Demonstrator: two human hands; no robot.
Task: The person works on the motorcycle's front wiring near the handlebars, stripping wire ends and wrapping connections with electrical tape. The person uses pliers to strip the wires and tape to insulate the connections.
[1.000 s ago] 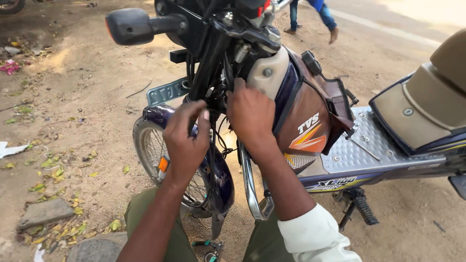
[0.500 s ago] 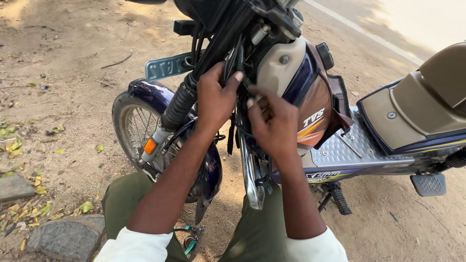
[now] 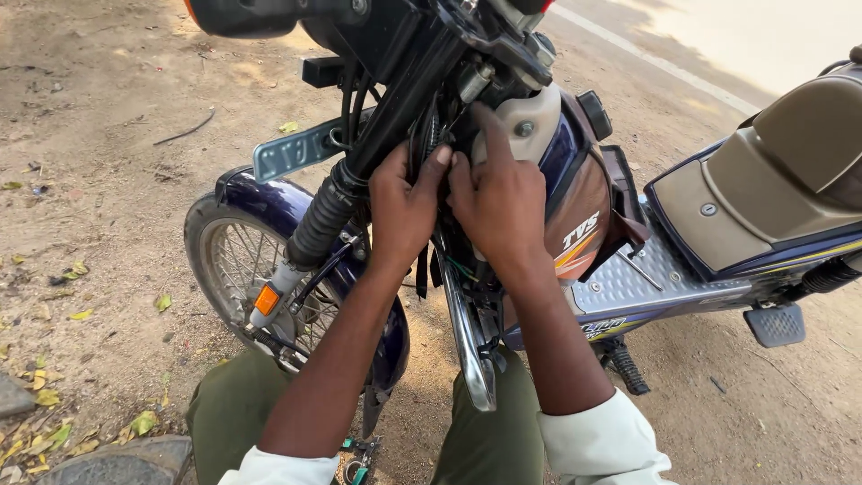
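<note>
The fingertips of the left hand (image 3: 409, 202) and right hand (image 3: 503, 202) vanish among cables behind the moped's fork (image 3: 328, 216), so what they grip cannot be told. The top edge crops the handlebar (image 3: 422, 18), the right edge the seat (image 3: 781, 180).

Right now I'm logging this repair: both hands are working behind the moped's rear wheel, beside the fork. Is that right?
Not quite: the head view shows the left hand and right hand behind the front wheel, beside the fork. The moped's rear wheel is out of view.
</note>
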